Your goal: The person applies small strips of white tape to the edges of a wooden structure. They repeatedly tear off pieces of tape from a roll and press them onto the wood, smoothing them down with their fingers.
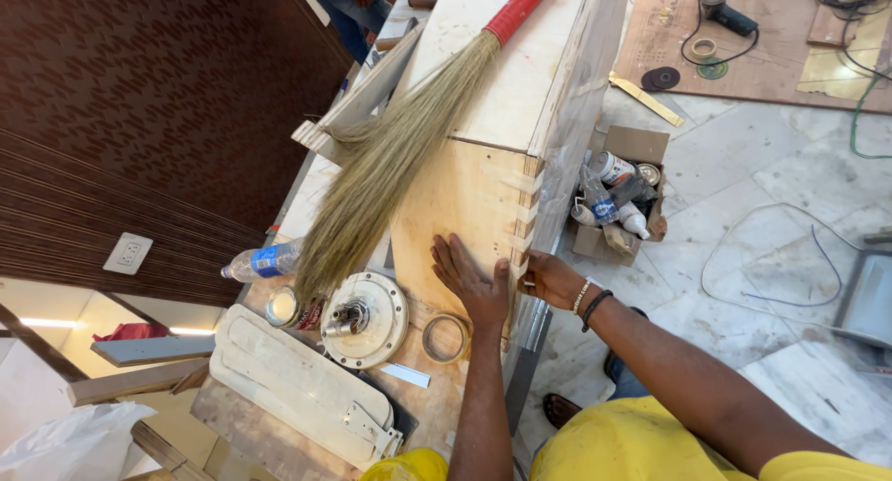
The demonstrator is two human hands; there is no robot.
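Both hands, left (474, 281) and right (548, 278), press flat on smooth plywood panel (455, 202).

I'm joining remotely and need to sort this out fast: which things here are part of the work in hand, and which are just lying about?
In hand:
left hand flat on the plywood panel
right hand at the panel's taped edge

Lying about:
broom
water bottle
ceiling fan motor
fan blade
tape roll
carton of cans on the floor
angle grinder
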